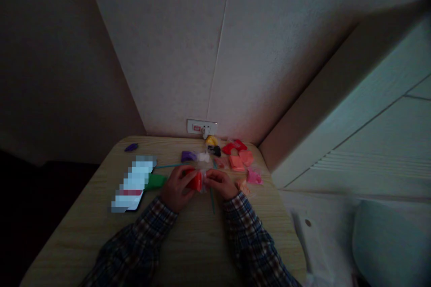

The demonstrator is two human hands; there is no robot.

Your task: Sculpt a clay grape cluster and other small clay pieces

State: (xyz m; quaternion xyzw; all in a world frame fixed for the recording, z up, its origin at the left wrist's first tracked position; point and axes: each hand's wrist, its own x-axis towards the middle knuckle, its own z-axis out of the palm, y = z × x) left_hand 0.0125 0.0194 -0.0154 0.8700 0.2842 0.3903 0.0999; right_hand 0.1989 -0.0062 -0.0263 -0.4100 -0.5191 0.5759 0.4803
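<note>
My left hand (175, 188) is closed around a red block of what looks like modelling clay (195, 181), in a clear plastic wrapper. At the wrapper's right end, my right hand (221, 183) pinches the clear plastic (204, 181) between thumb and fingers. Both hands are above the middle of the wooden table (188, 242). Thin blue-green sticks lie by the hands: one stick (213, 204) between the wrists, another stick (171, 166) behind the left hand. A green piece (156, 181) rests left of the left hand.
A phone with a blurred screen (134, 184) lies at the left, a small purple item (131, 147) beyond it. Several wrapped pieces, among them purple (188, 156), yellow (212, 141), black (214, 150), orange (237, 163) and pink (254, 176), lie toward the wall socket (202, 127).
</note>
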